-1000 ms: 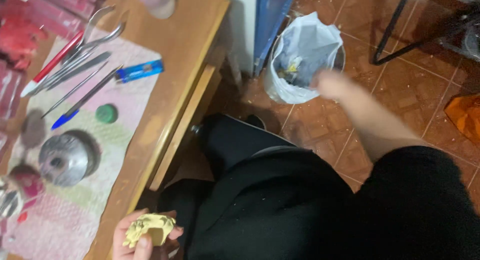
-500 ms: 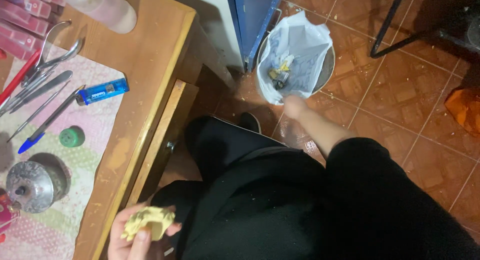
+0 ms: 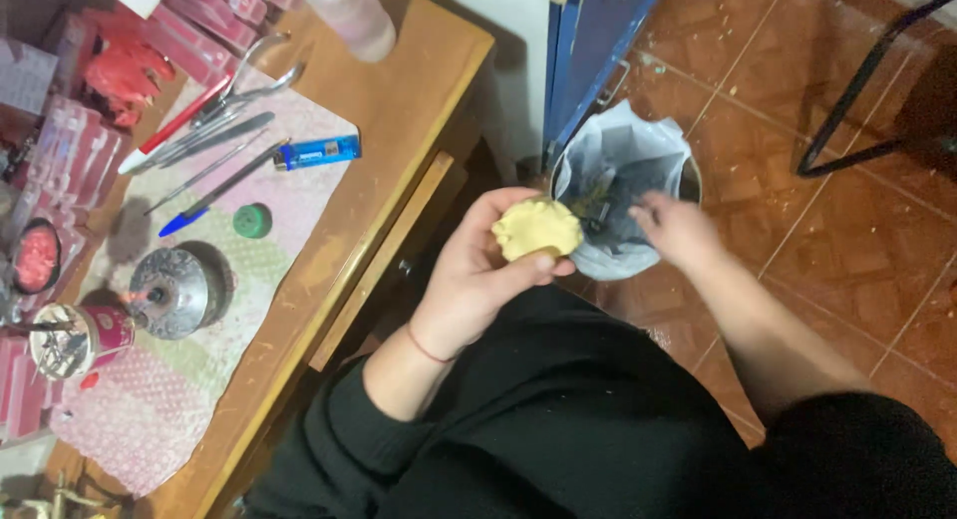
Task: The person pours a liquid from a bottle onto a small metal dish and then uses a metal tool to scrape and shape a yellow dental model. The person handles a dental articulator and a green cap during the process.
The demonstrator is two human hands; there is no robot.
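My left hand (image 3: 478, 270) holds a pale yellow lump of soft material (image 3: 536, 229), raised beside the rim of a waste bin (image 3: 626, 195) lined with a grey-white bag. A red thread circles that wrist. My right hand (image 3: 678, 228) hovers over the bin's mouth, blurred, fingers spread and nothing seen in it. Both arms wear black sleeves, and my lap is black.
A wooden table (image 3: 399, 90) on the left carries a patterned cloth with metal hand tools (image 3: 214, 130), a blue lighter (image 3: 317, 152), a blue pen, a green cap (image 3: 252, 220), a small metal burner (image 3: 169, 292) and red boxes. A blue cabinet (image 3: 588, 50) stands behind the bin on reddish tiles.
My left hand has lifted the yellow lump from my lap up to the bin's edge. My right hand has come back over the bin. The view has shifted.
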